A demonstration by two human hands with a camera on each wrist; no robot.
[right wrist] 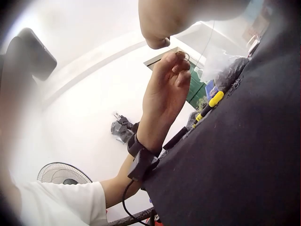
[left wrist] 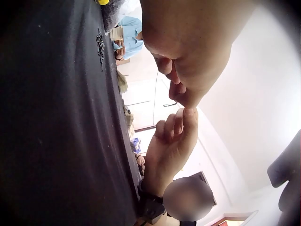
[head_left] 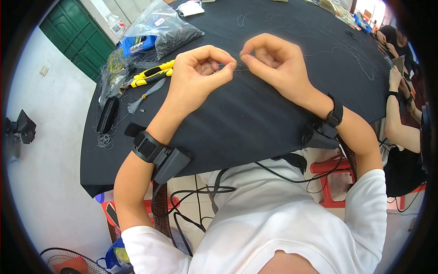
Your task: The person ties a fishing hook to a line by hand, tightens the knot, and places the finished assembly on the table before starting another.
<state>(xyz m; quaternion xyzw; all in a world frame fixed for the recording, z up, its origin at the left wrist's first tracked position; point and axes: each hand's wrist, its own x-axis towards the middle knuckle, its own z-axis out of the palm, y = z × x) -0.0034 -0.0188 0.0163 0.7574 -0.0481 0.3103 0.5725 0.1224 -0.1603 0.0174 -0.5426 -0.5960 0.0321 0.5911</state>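
Both hands are raised close together above the black-covered table. My left hand [head_left: 200, 71] pinches a small fish hook [right wrist: 187, 57] between thumb and index finger; its thin curve sticks out past the fingertips in the right wrist view. Thin clear fishing line [head_left: 244, 70] spans the short gap between the hands. My right hand [head_left: 283, 66] pinches this line with thumb and index fingertip, the other fingers curled in. In the left wrist view the fingertips of both hands overlap, and the small hook [left wrist: 169, 105] shows beside them.
Yellow-black pliers [head_left: 153, 75], a tied bundle of line [head_left: 146, 96] and a black case [head_left: 107, 115] lie on the left. Behind them stands a clear bag [head_left: 175, 36] of small dark pieces near a blue box [head_left: 138, 44]. Loose line [head_left: 360, 59] lies to the right. Other people sit there.
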